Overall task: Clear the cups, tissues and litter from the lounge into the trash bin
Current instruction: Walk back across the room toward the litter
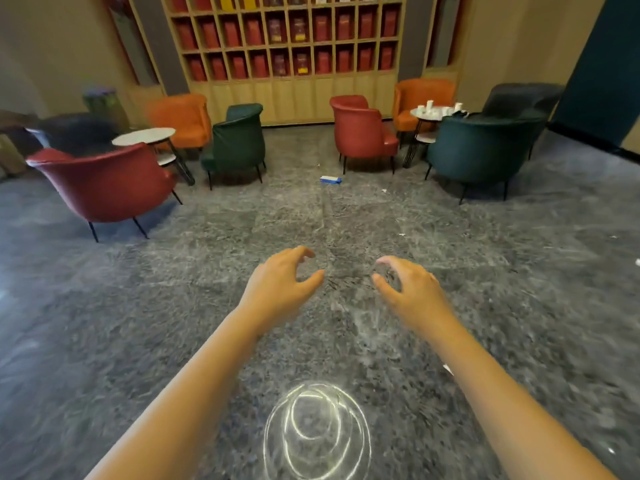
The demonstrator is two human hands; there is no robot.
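Both my hands are stretched out over the grey stone floor. My left hand (282, 280) and my right hand (407, 285) are empty, fingers curled and apart. Far ahead on the floor lies a blue-and-white box (330, 180). Small white scraps of litter (383, 191) dot the floor beyond my right hand, another scrap (401, 234) closer in. Several white cups (429, 106) stand on a small round table (423, 116) at the right rear. No trash bin is in view.
Armchairs ring the room: a red chair (104, 183), a green one (237, 142) and an orange one (181, 117) at left, a red chair (362, 131) and a teal one (483, 150) at right. A second round table (143, 136) stands at left. A shelf wall (287, 39) closes the back.
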